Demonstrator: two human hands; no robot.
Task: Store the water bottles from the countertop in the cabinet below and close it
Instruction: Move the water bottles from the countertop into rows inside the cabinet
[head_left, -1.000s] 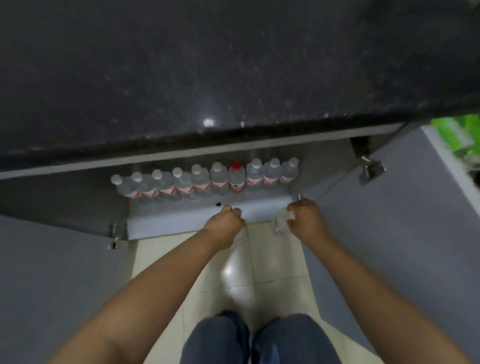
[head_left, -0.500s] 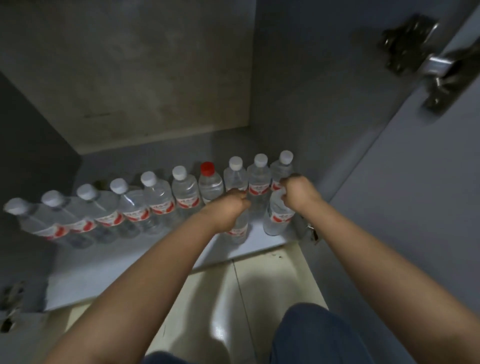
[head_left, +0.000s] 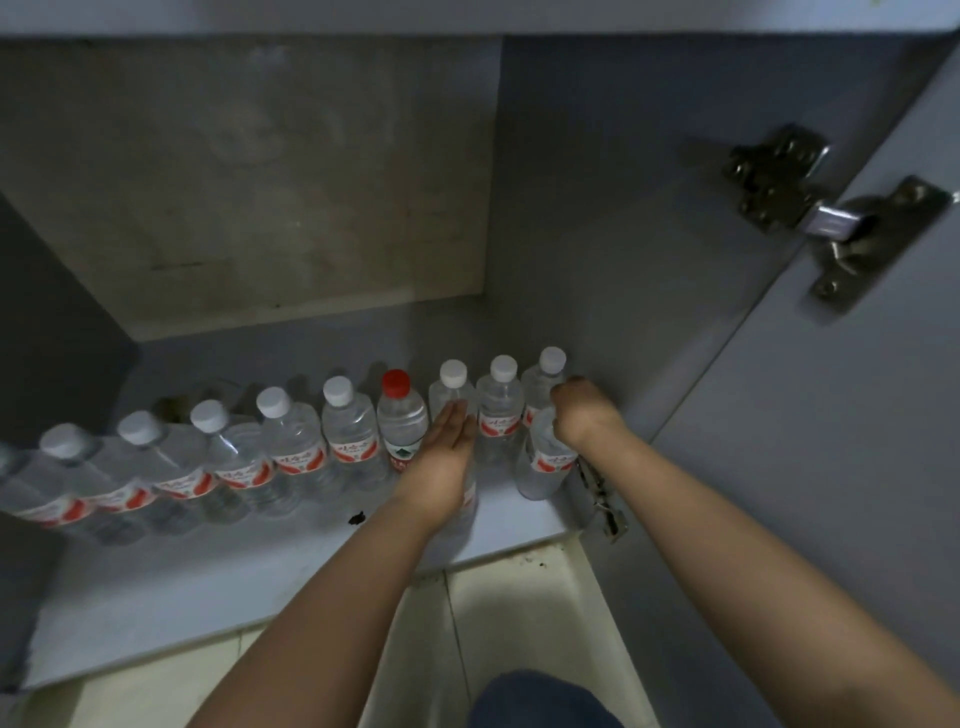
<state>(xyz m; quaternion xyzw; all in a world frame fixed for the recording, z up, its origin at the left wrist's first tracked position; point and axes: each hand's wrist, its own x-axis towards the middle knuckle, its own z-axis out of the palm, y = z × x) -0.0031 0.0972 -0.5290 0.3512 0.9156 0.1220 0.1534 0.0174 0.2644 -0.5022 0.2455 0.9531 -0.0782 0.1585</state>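
Looking into an open grey cabinet (head_left: 597, 208): pale shelf floor (head_left: 208, 587), stained concrete-like back wall (head_left: 260, 171), steel hinge (head_left: 831, 218) on the open right door (head_left: 831, 441), cream floor tiles (head_left: 519, 613) below. Row of water bottles (head_left: 291, 441) upright along the shelf, one red-capped bottle (head_left: 401, 415) among white caps. Left hand (head_left: 441, 457) flat, fingers straight and together over a mostly hidden bottle. Right hand (head_left: 582, 410) curled around the top of a front-row bottle (head_left: 545, 457) standing by the right wall.

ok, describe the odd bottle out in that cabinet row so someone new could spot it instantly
Look into the open cabinet, at the row of clear water bottles standing along its floor. Count from the right wall: it is the fourth in the back row, just left of the flat left hand. The red-capped bottle is the only one with a red cap; all its neighbours have white ones.
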